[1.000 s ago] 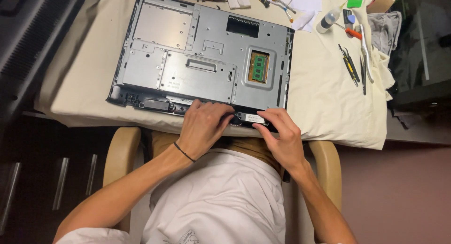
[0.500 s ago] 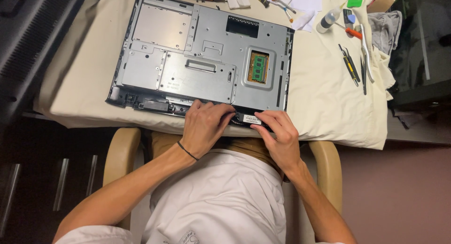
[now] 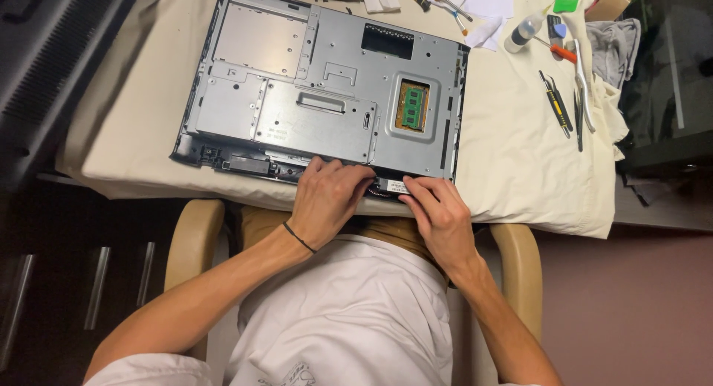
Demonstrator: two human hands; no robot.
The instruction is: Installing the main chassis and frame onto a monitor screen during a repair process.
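- Left hand [image 3: 327, 200] lies fingers-down on the chassis [image 3: 297, 89] near edge, at 6 o'clock.
- Right hand [image 3: 440, 215] pinches a small black part [image 3: 391, 185] just beside it.
- Tools [image 3: 564, 96] lie at 2 o'clock on the cloth [image 3: 505, 156].

Just the one head cam here, looking pretty much straight down from above the seated person's lap. The cloth-covered table [image 3: 512, 163] fills 12 o'clock, both forearms come in from 6, and it's all at arm's reach.

Cream cloth-covered table [image 3: 512, 156] under grey metal chassis [image 3: 319, 96], screwdrivers [image 3: 557, 104], small bottle [image 3: 522, 31].
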